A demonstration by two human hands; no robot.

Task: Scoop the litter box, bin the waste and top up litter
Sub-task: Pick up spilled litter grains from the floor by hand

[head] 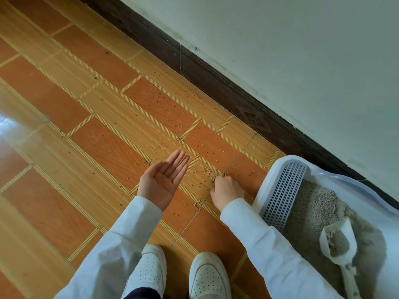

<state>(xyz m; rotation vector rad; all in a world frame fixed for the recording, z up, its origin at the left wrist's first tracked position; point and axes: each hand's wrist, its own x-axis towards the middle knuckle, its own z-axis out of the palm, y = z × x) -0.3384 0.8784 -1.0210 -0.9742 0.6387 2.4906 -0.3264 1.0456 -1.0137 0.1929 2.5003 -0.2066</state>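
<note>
Loose litter grains [207, 170] lie scattered over the tiled floor left of the white litter box [272, 175]. My right hand [226, 192] is down at the floor with its fingers curled, pinching at a small cluster of grains. My left hand [165, 180] hovers palm up with straight fingers above the floor, and nothing shows in the palm. Inside the box, grey litter [319, 203] fills the tray beside a perforated white step grid [282, 195]. A white scoop [339, 244] holding some litter lies on top of the litter.
A dark skirting board [216, 78] and pale wall [302, 50] run diagonally behind the box. More grains [159, 100] dot the orange-and-yellow floor toward the wall. My two white shoes [207, 277] stand at the bottom of the view.
</note>
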